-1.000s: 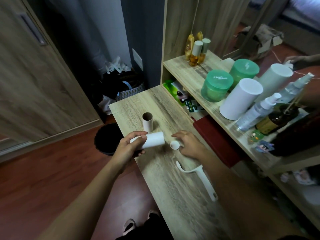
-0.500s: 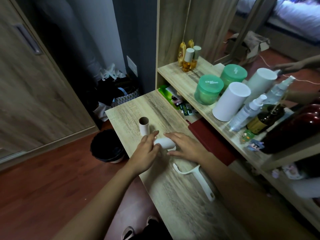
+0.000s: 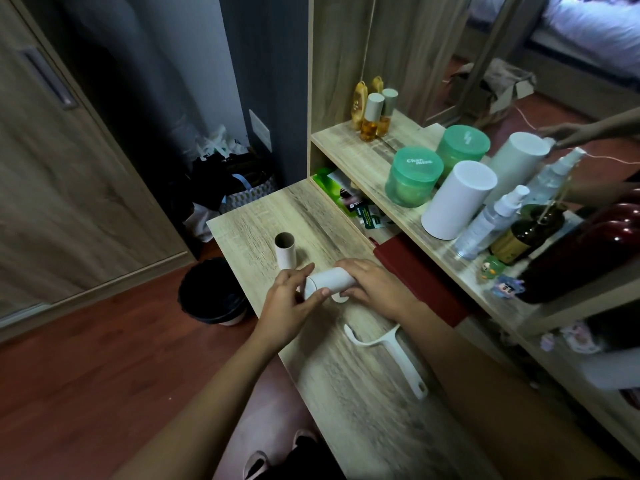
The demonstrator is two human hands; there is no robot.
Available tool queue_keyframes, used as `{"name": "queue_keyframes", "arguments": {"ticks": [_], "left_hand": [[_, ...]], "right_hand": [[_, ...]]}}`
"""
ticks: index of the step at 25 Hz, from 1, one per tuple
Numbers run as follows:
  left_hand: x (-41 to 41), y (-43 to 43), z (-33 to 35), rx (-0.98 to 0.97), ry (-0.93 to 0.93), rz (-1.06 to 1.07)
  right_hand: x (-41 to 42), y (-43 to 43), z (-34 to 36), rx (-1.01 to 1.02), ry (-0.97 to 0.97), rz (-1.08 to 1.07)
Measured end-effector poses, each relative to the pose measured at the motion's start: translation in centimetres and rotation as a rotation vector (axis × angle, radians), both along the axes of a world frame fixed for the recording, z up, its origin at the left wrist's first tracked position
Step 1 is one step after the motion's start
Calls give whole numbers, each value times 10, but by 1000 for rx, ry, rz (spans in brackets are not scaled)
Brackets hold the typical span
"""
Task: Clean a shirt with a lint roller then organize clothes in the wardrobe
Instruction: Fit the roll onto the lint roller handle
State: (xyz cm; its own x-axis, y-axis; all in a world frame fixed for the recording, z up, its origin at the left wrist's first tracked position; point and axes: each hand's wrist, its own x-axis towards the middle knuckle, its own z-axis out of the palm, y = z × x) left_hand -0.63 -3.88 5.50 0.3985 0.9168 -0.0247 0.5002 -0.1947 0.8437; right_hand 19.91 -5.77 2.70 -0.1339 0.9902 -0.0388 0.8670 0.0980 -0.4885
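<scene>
Between both hands' fingers (image 3: 301,271), the lint roll (image 3: 332,279) is being held over the bench (image 3: 249,216), left hand (image 3: 287,301) pinching its open rim, right hand (image 3: 377,289) curling round it; a loose pinch risks dropping it floorward.

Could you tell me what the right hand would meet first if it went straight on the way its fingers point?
The right hand, gripping the white roll, points left; it would probably meet the left hand at the roll's open end first, with the upright cardboard tube just beyond. Depth is unclear.
</scene>
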Motion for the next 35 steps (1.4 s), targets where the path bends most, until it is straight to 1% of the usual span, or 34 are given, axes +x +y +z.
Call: {"name": "queue_keyframes", "arguments": {"ticks": [5, 9, 13, 14, 16, 19, 23, 26, 29, 31, 35], "left_hand": [[-4, 3, 2, -78, -93, 48], [-3, 2, -3, -27, -57, 115], [-5, 4, -14, 102, -45, 202], [-8, 6, -17, 107, -36, 220], [-13, 9, -26, 40, -1, 251], [-13, 14, -47, -35, 144, 184], [3, 17, -75, -112, 239, 75], [13, 14, -96, -74, 342, -18], [15, 12, -109, -56, 387, -29], [14, 11, -112, -69, 337, -12], [-5, 13, -98, -108, 125, 50]], "right_hand": [[4, -1, -1, 0, 9, -26], [3, 2, -2, 20, -6, -29], [9, 5, -5, 12, 4, -67], [11, 5, -6, 4, 6, -76], [16, 5, -9, -4, 17, -93], [20, 7, -11, 2, 42, -116], [23, 7, -14, -11, 46, -122], [26, 4, -12, 25, 47, -127], [28, 4, -9, 46, 29, -132], [26, 5, -8, 38, 12, -133], [9, 7, -4, 59, -8, -133]]}}
